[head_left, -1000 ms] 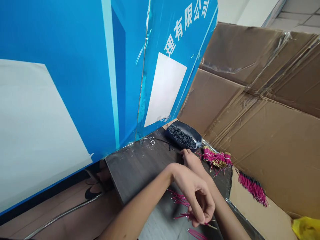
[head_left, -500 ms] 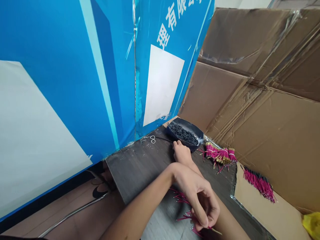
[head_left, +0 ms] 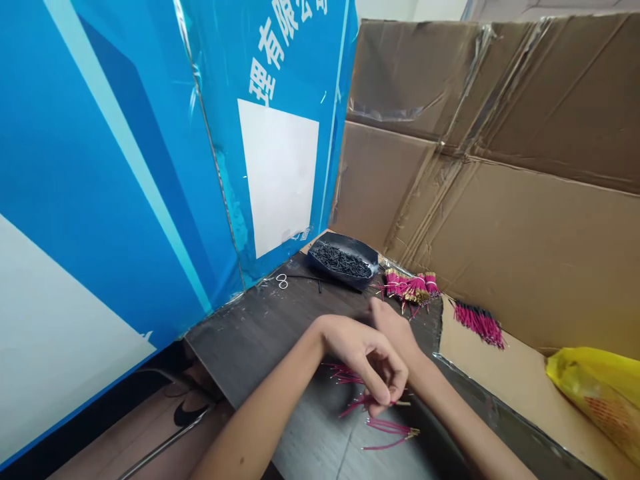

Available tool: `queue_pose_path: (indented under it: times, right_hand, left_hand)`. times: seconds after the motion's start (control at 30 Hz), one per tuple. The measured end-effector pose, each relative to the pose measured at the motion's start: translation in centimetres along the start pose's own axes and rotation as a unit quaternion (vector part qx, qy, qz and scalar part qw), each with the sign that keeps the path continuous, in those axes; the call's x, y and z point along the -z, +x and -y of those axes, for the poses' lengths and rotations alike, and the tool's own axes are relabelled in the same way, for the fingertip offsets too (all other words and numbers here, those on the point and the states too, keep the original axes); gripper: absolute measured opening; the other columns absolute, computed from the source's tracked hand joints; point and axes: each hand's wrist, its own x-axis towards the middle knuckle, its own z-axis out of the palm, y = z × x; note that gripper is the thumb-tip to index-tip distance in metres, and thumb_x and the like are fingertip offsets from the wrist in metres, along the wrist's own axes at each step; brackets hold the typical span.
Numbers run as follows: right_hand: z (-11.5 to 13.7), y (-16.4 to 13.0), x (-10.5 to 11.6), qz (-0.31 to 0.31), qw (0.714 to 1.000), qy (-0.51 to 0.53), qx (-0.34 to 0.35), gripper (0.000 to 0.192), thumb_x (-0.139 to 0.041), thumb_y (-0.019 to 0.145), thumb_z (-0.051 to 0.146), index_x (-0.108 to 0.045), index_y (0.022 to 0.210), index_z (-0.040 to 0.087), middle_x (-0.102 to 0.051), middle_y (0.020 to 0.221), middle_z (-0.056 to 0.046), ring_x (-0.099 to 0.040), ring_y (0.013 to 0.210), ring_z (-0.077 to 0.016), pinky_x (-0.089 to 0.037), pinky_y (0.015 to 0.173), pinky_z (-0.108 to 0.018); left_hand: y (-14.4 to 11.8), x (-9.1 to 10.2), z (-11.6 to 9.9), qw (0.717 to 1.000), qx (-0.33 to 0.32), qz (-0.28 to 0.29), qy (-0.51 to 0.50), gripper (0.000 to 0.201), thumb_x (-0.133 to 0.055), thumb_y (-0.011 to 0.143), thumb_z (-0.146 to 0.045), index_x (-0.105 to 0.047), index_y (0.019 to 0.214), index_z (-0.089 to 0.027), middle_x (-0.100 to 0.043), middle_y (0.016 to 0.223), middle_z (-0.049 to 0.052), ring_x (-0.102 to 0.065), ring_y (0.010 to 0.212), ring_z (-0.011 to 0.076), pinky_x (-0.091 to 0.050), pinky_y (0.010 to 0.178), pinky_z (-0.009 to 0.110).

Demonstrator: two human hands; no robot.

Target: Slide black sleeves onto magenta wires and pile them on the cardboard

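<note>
My left hand (head_left: 367, 363) is closed in a pinch above the dark tabletop (head_left: 270, 340). Between its thumb and fingertips is a short pink wire (head_left: 395, 403) with a gold-coloured end. Just beyond it is my right hand (head_left: 393, 327), its fingers curled and mostly turned from view, so anything in them is hidden. Loose pink wires (head_left: 387, 430) lie below the left hand, with more pink wires (head_left: 343, 373) partly behind it. A dark tray (head_left: 367, 283) full of short black sleeves (head_left: 343, 260) stands past the right hand.
Tied bundles of pink wires (head_left: 413, 287) lie right of the tray. A row of black-tipped pink wires (head_left: 480, 325) rests on cardboard (head_left: 520, 373), near a yellow bag (head_left: 595, 380). Blue panels (head_left: 215, 233) and a cardboard wall (head_left: 525, 247) enclose the back. White rings (head_left: 283, 281) lie left.
My right hand has drawn back from the tray, toward me and to the right. The left hand keeps its pinch on the wire. The view has swung right, showing more of the yellow bag.
</note>
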Motion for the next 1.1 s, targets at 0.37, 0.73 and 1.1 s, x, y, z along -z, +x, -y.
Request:
queue_pose_path:
  times: [0.37, 0.73, 1.1]
  right_hand:
    - [-10.2, -18.5, -4.0, -0.167, 0.818, 0.526, -0.162, 0.055, -0.062, 0.100, 0.067, -0.051, 0.125, 0.019, -0.061, 0.085, -0.001, -0.058, 0.062, -0.0125, -0.046, 0.054, -0.023]
    - [-9.9, -18.4, -1.8, -0.190, 0.834, 0.506, -0.112, 0.027, -0.055, 0.108, 0.045, -0.060, 0.116, 0.020, -0.066, 0.085, 0.000, -0.060, 0.065, -0.0088, -0.049, 0.059, -0.021]
    - [-9.1, -19.0, -1.3, -0.188, 0.858, 0.468, -0.094, 0.018, -0.056, 0.109, 0.036, -0.062, 0.109, 0.019, -0.069, 0.086, 0.002, -0.061, 0.066, -0.0065, -0.048, 0.064, -0.021]
  left_hand:
    - [8.5, -1.7, 4.8, 0.972, -0.006, -0.222, -0.075, 0.047, -0.075, 0.090, -0.058, -0.053, 0.099, -0.018, -0.062, 0.074, -0.002, -0.060, 0.053, 0.0092, -0.050, 0.051, 0.021]
    - [11.0, -1.6, 4.8, 0.930, 0.023, -0.366, -0.038, 0.030, -0.072, 0.097, -0.038, -0.062, 0.108, -0.012, -0.064, 0.074, -0.003, -0.063, 0.056, 0.0062, -0.056, 0.057, 0.017]
    - [11.6, -2.4, 4.2, 0.939, 0.057, -0.340, -0.012, 0.038, -0.068, 0.098, -0.037, -0.061, 0.125, -0.011, -0.074, 0.078, 0.003, -0.069, 0.053, 0.0140, -0.054, 0.046, 0.020]
